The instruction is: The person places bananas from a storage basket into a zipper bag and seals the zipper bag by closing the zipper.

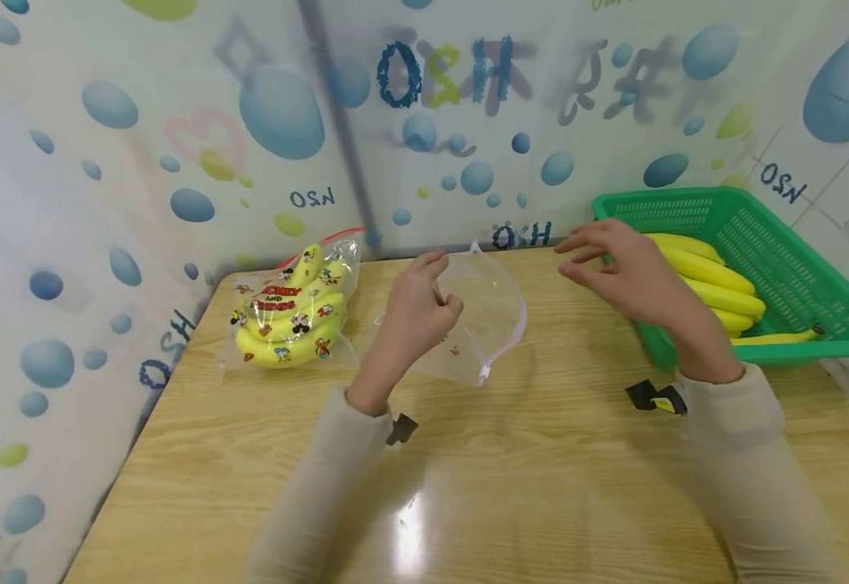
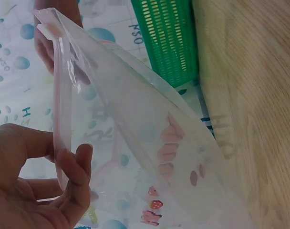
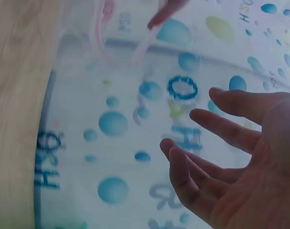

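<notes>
In the head view my left hand (image 1: pixel 418 302) pinches the rim of a clear zip bag (image 1: pixel 493 296) with a pale pink-lilac seal. The bag's mouth gapes toward the right. In the left wrist view, thumb and fingers curl round the seal strip (image 2: pixel 62 105), and small red prints show on the film. My right hand (image 1: pixel 624 272) hovers in the air between the bag and the green basket (image 1: pixel 818 272). Its fingers (image 3: pixel 221 129) are spread and loosely bent, with nothing between them. Yellow bananas (image 1: pixel 712 272) lie at the basket's left side, partly behind the right hand and wrist.
At the table's back left lies another clear zip bag (image 1: pixel 351 272) with a red seal, cartoon prints and several bananas (image 1: pixel 285 354) inside. A wall sheet (image 1: pixel 468 130) with blue dots stands right behind the wooden table (image 1: pixel 512 487).
</notes>
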Available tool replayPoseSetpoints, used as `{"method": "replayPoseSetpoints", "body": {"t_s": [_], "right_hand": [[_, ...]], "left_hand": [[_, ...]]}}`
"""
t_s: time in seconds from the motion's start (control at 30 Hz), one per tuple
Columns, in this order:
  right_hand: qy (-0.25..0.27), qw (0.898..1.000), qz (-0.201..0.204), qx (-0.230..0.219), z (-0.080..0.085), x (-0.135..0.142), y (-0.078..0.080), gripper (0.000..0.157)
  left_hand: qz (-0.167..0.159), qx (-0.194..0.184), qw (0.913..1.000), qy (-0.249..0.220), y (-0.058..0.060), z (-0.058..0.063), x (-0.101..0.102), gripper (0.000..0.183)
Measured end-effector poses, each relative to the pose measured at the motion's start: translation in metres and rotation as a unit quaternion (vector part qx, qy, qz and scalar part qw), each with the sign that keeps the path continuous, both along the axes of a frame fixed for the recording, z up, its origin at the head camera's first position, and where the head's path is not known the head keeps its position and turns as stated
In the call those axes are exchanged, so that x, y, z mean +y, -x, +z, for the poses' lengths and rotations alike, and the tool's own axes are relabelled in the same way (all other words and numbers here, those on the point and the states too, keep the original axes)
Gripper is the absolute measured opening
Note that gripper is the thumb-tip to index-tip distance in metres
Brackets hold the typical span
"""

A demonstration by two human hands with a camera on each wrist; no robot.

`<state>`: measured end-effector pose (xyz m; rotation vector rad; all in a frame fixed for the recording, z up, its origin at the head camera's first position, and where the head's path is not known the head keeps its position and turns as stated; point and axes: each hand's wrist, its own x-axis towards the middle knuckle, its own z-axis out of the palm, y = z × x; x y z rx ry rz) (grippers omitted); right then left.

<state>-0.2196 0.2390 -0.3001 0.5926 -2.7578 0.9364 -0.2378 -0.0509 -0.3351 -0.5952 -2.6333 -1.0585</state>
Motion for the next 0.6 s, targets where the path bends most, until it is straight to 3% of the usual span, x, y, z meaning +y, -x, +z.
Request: {"method": "replayPoseSetpoints", "body": {"t_s": [0.17, 0.3, 0.47, 0.6], "right_hand": [[-0.091, 0.995, -0.023, -0.024, 0.018, 0.049, 0.015, 0.036], [-0.166, 0.982, -0.013, -0.095, 0.026, 0.097, 0.043, 0.041], [-0.196, 0.953, 0.005, -0.231, 0.014, 0.156, 0.074, 0.052], [-0.202, 0.915, 0.011, -0.349, -0.002, 0.196, 0.087, 0.063]], "left_hand": [[-0.002, 0.006, 1.0, 0.007, 0.0, -0.001, 0.0, 0.054], [0.002, 0.008, 0.9999, 0.009, -0.001, -0.001, -0.002, 0.056], [0.0, 0.004, 1.0, 0.007, -0.002, -0.002, -0.003, 0.056], [-0.002, 0.002, 0.9999, 0.011, -0.002, -0.002, -0.003, 0.056]]}}
